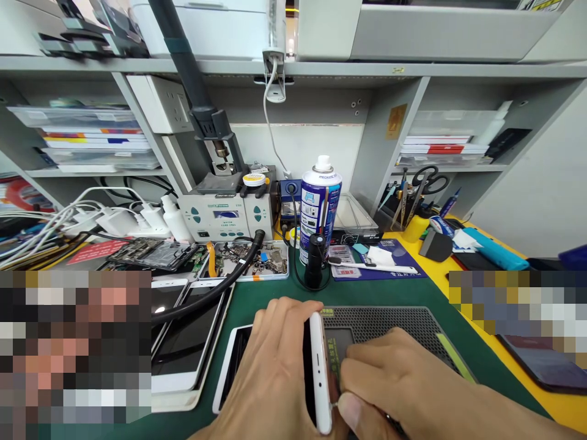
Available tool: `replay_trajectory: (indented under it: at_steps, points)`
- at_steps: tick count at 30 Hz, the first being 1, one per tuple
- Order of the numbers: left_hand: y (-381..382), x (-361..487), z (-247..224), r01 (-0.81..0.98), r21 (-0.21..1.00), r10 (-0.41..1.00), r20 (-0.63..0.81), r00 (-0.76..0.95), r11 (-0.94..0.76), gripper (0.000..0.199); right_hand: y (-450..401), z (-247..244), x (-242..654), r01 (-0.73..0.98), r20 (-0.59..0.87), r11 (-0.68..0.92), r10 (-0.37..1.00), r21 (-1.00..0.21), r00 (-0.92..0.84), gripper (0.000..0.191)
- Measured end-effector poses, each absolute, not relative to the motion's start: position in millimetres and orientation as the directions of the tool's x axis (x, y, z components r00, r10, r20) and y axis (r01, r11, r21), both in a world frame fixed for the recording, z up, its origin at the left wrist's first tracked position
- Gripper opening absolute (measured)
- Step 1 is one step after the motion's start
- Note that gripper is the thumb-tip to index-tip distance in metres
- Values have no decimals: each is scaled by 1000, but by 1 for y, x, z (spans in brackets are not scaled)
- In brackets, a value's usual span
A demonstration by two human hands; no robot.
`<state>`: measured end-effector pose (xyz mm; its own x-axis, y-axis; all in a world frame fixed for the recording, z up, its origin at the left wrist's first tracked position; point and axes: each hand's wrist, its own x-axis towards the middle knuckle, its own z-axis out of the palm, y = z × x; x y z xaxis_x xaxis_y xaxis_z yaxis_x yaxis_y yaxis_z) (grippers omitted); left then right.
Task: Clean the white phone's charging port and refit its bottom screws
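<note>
A phone with a white edge [320, 373] stands on its long side near the front of the green mat [247, 305]. My left hand [277, 366] is closed round it, fingers over its top end and the dark screen side. To the right of the phone is my right hand [385, 385], its fingers curled and thumb pressed near the phone's edge. A small thin metal tip shows between that thumb and the phone; the rest of it is hidden. Behind my left hand lies a white-framed device with a black screen [233, 351]. A dark perforated pad [389, 321] lies under and beyond my right hand.
White tablets [188, 342] lie at the left under a black hose [220, 287]. Behind the mat stand a spray can [321, 195], a black cylinder [315, 263], a parts tray [275, 260] and a grey control unit [220, 214]. A dark phone [541, 363] rests on the right.
</note>
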<state>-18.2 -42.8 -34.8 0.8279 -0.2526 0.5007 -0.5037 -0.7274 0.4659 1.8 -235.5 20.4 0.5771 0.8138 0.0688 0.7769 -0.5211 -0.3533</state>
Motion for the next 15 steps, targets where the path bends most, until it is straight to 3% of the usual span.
replay_trajectory:
  at_steps: [9, 15]
  points:
    - [-48, -23, -27, -450, 442, -240, 452, 859, -776, 59, -232, 18, 7, 746, 87, -575, 770, -336, 632, 27]
    - [-48, -22, -29, -448, 460, -250, 428, 868, -767, 56, -232, 20, 8, 737, 20, -585, 779, -337, 627, 24]
